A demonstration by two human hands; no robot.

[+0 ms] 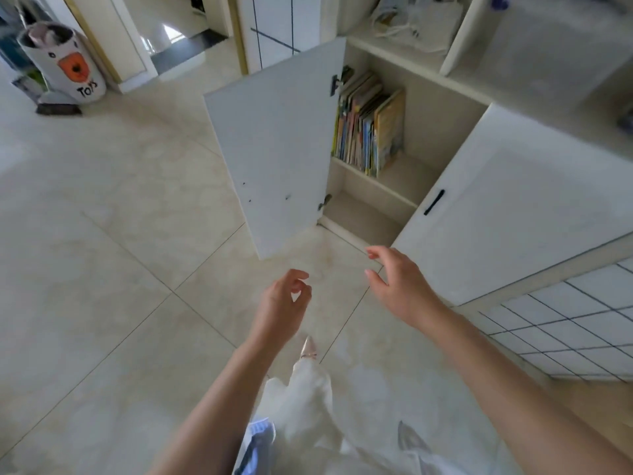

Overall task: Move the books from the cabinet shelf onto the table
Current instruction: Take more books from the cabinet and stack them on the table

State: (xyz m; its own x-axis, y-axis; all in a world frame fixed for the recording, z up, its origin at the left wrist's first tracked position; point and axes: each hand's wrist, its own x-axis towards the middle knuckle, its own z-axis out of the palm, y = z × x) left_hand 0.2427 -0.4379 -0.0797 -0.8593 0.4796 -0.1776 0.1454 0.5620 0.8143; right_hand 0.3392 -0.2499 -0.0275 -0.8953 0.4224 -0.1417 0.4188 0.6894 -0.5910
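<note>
The books [368, 123] stood upright in a leaning row on the upper shelf [407, 181] of the low white cabinet [520, 207], just inside its open left door [274, 159], while the right door [496, 214] was closed. Both hands hung over the tiled floor [102, 269] in front of the cabinet, well apart from the books and holding nothing: the left hand [282, 303] had loosely curled fingers, and the right hand [399, 282] was spread with relaxed, slightly bent fingers. A toy bin [65, 63] stood far off to the left.

We see a white toy bin [66, 60] marked "Toys" standing on the tiled floor [102, 252]. Near it lies a dark doormat [191, 48] in a doorway.
</note>
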